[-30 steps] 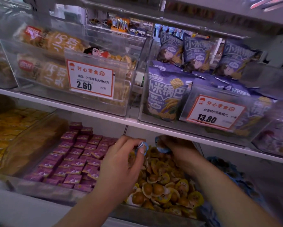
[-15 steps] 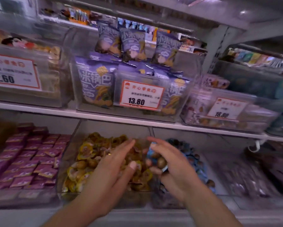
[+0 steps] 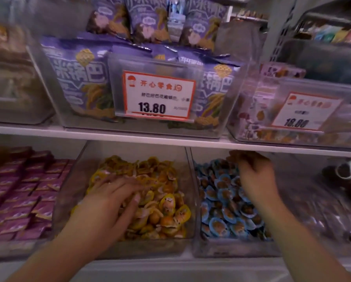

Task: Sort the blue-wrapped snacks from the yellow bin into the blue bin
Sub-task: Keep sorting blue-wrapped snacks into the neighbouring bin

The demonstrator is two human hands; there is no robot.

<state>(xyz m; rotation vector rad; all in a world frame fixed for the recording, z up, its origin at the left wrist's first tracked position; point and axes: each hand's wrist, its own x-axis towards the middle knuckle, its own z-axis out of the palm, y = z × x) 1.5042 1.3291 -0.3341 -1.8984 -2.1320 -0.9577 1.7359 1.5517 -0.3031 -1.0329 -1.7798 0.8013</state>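
A clear bin (image 3: 73,192) on the lower shelf holds yellow-wrapped snacks (image 3: 166,204). My left hand (image 3: 113,200) lies on that pile with its fingers spread and straight, holding nothing I can see. To the right stands a second clear bin (image 3: 231,250) full of blue-wrapped snacks (image 3: 221,226). My right hand (image 3: 254,176) hovers over the back of this blue pile, its fingers bent downward and blurred. Anything inside that hand is hidden from me.
A bin of purple packets (image 3: 24,192) stands to the left, and a bin of dark packets (image 3: 323,210) to the right. The white shelf edge (image 3: 170,140) runs just above the hands. Above it are purple snack bags (image 3: 79,78) and a 13.80 price tag (image 3: 158,94).
My right hand carried blue-wrapped snacks from the yellow bin across to the blue bin. My left hand, which pinched a blue snack a second ago, now lies flat on the yellow pile.
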